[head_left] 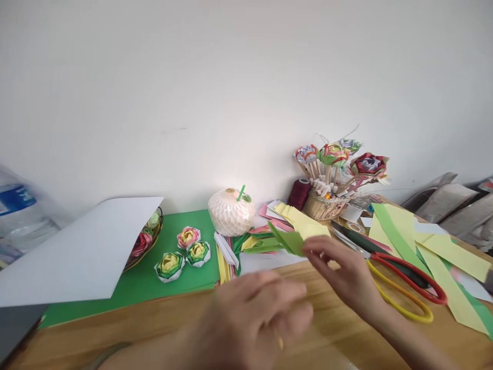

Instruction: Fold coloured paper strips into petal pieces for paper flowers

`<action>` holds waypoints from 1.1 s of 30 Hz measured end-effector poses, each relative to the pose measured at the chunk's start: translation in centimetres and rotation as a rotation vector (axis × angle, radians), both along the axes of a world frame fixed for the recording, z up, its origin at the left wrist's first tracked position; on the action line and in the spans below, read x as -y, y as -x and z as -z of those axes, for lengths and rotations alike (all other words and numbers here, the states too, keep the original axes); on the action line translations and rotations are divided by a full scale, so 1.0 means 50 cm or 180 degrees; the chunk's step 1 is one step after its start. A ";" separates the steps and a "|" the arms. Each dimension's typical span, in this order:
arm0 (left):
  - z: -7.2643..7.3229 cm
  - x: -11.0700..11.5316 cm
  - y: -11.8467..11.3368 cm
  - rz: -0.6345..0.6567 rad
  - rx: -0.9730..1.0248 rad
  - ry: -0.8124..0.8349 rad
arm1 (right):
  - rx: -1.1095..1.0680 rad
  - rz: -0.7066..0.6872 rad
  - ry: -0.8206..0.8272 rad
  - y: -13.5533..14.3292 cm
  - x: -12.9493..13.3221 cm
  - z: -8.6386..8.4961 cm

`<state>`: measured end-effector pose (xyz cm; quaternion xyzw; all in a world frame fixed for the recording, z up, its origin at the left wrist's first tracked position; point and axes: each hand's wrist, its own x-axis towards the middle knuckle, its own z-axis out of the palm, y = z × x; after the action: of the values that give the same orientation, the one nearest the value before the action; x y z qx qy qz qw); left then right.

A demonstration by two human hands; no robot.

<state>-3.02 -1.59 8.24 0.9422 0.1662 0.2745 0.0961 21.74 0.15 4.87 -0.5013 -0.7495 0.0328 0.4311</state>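
My right hand (342, 272) pinches a small light green folded paper (288, 240) between thumb and fingers, above the wooden table (327, 318). Lower and to the left, my left hand (254, 313) is smeared by motion, its fingers bent; a ring shows on one finger, and whether it holds anything cannot be made out. Behind the hands lie colored paper strips (262, 242) and a stack of yellow pieces (300, 218). Three folded paper flowers, one of them green and yellow (170, 265), rest on a green sheet (134, 298) at the left.
Scissors (404, 267) with red and yellow handles lie at the right, beside yellow and green paper sheets (442, 277). Paper flowers on sticks stand in a basket (325, 206) near a dark red thread spool (299, 194). A round white ornament (231, 213) and a large white sheet (88, 252) are farther left.
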 end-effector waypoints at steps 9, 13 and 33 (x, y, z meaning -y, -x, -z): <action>0.125 -0.033 -0.057 -0.0028 -0.1010 -0.0739 | 0.0448 -0.0757 0.1112 -0.019 0.118 0.085; 0.138 -0.021 -0.058 0.0059 -0.1305 -0.0676 | 0.0831 -0.0504 0.0964 -0.023 0.115 0.092; 0.137 -0.054 -0.037 -0.0032 -0.1153 0.0139 | 0.1364 -0.0785 0.0387 -0.004 0.115 0.067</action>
<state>-1.17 1.11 1.39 0.9731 0.1914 0.0972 0.0837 21.96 -5.60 1.53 -0.4265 -0.8759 0.0232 0.2242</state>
